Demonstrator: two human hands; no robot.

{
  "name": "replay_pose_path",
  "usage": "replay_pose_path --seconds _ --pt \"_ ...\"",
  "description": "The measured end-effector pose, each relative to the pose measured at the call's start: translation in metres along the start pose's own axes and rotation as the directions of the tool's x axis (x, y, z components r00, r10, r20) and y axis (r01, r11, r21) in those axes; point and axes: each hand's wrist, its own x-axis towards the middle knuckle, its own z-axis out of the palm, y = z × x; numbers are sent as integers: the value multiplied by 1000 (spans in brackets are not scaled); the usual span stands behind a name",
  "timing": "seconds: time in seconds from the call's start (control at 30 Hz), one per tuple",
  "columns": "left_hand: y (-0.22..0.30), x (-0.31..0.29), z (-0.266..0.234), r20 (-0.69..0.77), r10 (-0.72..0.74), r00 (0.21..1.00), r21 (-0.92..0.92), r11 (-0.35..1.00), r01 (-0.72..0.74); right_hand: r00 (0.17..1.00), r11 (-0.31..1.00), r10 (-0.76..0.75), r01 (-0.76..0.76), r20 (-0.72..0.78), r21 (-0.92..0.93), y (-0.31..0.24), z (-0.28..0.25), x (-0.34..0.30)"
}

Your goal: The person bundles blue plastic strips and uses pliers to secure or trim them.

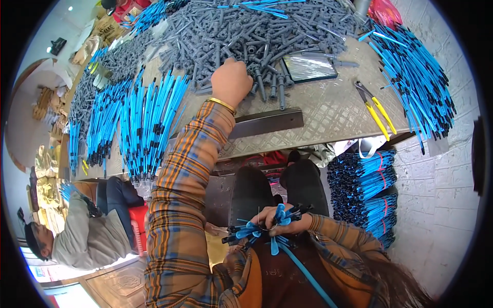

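My left hand (231, 79) reaches over the table to the near edge of a heap of grey plastic plug-like parts (215, 31). Its fingers are curled down among the parts, and what they grip is hidden beneath the hand. Low above my lap, my right hand (290, 220) is closed round a bunch of thin blue sticks (251, 231) with black fittings and flat blue ends. The bunch fans out around the fingers. Running down from it across my front is a longer blue strip (308, 274).
On the table, a dark flat bar (267, 123), a film-wrapped block (310, 68) and yellow-handled pliers (377, 110) lie near the edge. Blue stick bundles lie at left (154, 123) and right (416, 77). Tied bundles (377, 174) are stacked below. A person (92, 231) sits at left.
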Motion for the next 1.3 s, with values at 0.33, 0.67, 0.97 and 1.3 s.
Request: replay_pose_path --seconds 0.33,0.67,0.97,1.3 --pt "21 -135 -97 417 -27 909 -767 526 368 989 995 -68 77 -132 69 -13 4 8" --pt "10 -230 -102 766 190 614 -629 19 778 983 989 146 -142 -112 40 -1 13 23" --pt "4 -237 -105 807 216 550 -548 -74 833 978 991 137 -136 -156 23 13 21 17" --pt "7 -230 -100 723 361 589 -653 81 753 978 978 153 -129 -140 163 7 19 13"
